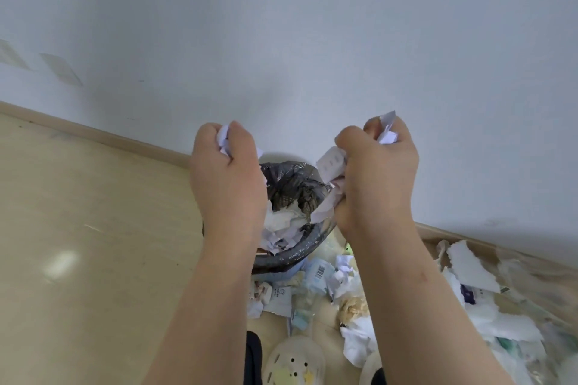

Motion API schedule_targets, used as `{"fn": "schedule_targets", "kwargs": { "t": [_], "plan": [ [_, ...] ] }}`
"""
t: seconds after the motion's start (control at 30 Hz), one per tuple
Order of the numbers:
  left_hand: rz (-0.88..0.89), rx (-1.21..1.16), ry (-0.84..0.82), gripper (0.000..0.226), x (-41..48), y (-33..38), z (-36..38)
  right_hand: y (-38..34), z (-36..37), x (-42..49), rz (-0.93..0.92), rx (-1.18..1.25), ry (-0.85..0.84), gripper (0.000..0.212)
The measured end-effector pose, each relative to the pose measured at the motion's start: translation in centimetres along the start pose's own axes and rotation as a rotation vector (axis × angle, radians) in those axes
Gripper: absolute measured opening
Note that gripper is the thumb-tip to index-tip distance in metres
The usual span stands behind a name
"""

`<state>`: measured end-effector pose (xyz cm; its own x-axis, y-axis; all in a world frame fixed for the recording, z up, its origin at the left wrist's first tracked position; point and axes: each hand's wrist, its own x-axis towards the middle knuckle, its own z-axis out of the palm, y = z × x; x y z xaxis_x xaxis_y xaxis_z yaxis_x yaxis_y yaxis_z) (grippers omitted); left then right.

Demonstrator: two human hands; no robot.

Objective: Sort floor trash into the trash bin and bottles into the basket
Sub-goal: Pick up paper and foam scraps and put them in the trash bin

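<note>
— What's at your feet?

— Loose scraps [316, 287] on the floor [93, 228].

— And your hands?

— Left hand [226, 178] and right hand [377, 178] each fisted round crumpled paper [328, 166], over the trash bin [291, 255] — next, I'd say, let go squarely above it.

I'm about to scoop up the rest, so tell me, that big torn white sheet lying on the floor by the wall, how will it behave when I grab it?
The torn white sheet looks thin with ragged edges, so it will probably flop and crumple easily, like the paper in the right hand. It is likely very light. It may tear further if pulled.
</note>
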<state>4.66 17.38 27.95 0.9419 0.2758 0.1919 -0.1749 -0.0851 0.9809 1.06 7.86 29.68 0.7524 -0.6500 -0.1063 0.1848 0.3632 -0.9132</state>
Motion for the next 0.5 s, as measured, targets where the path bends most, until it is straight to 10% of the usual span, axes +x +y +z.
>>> {"fn": "schedule_targets", "kwargs": {
  "t": [0.27, 0.33, 0.37, 0.5],
  "plan": [
    [-0.093, 0.083, -0.085, 0.020, 0.7, -3.6, 1.4, 3.7, 1.4, 2.2, -0.262, -0.196, 0.128, 0.033],
    [-0.472, 0.240, -0.268, 0.036, 0.4, -6.4, 1.5, 7.7, 0.5, 2.8, -0.028, -0.395, -0.031, 0.013],
    [-0.638, 0.242, -0.344, 0.053, 0.3, -7.3, 1.4, 9.3, -0.1, 3.2, 0.161, -0.461, -0.101, 0.041],
    [-0.766, 0.017, -0.402, 0.064, 0.7, -8.3, 1.9, 11.1, -1.4, 3.9, 0.472, -0.364, -0.195, 0.064]
  ]
}}
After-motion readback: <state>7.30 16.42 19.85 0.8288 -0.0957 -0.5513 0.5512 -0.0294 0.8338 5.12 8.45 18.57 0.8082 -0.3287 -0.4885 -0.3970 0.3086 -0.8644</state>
